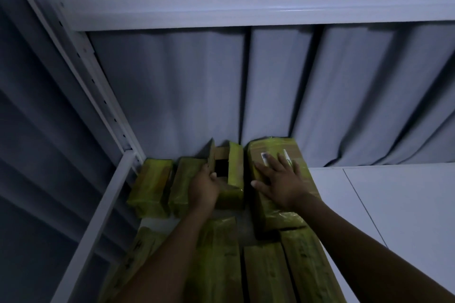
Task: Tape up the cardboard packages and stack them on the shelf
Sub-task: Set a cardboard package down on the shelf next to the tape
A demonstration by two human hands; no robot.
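The left hand [204, 188] is gripping a small open cardboard box [235, 174], brown with yellow-green tape round its walls, which is standing at the back edge of the white board shelf [394, 204]. The fingers are curling round its left wall just below the raised flap, and the thumb is hooking in at the dark opening. The right hand [280, 179] is lying flat with fingers spread on a large flat cardboard package [278, 216] wrapped in glossy yellow-green tape, just to the right of the box and also reaching the back edge. Two small taped packages [154, 179] are sitting in the back left corner, and long taped packages [266, 273] are lying along the front edge. A grey pleated curtain [172, 93] is hanging behind.

The open box is looking light, and with its flaps unsealed its walls are probably giving under a squeeze. Pulling by a flap alone is risking a bend or tear, so the two taped side walls, low down, seem the safer hold. The tape film is likely slippery under a flat palm. The large package is looking stiffer and heavier — best taken by its long edges.
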